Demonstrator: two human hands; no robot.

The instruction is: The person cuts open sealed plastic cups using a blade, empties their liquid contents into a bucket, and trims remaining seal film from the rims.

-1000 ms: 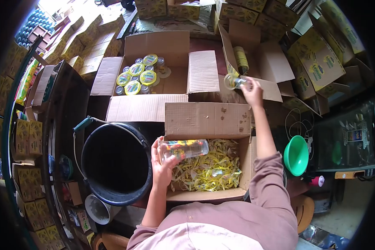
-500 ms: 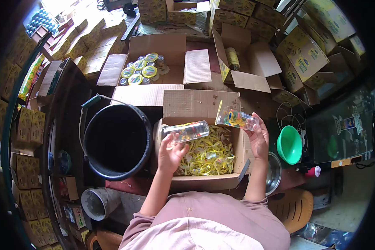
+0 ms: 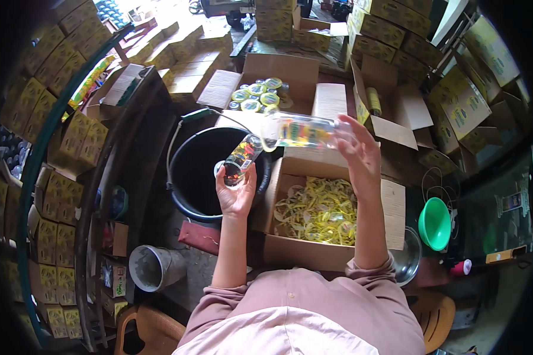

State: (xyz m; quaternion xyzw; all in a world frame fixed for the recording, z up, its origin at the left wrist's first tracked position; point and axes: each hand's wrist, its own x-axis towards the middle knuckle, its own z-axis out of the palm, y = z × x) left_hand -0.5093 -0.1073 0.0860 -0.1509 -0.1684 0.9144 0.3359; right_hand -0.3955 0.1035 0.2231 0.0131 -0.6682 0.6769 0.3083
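My left hand (image 3: 237, 192) is closed round the lower end of a clear printed jar (image 3: 243, 158), tilted over the black bucket (image 3: 186, 203). In my right hand (image 3: 361, 155) is a second clear printed jar (image 3: 307, 131), lying nearly level and blurred by motion. Its far end, with a yellow rim, is close to the top of the first jar; whether they touch is unclear. Below my right hand, yellow strips (image 3: 317, 213) fill an open carton (image 3: 308, 253).
Behind the bucket, an open carton (image 3: 284, 65) holds several yellow-lidded jars (image 3: 250, 105). Another carton (image 3: 394, 129) with a yellow stack (image 3: 373, 102) stands back right. A green bowl (image 3: 434, 225) is right, a grey pail (image 3: 154, 267) lower left.
My left hand has moved with its jar from the strip carton to over the bucket. The right-hand jar was brought from the back right carton towards the left. The view has shifted.
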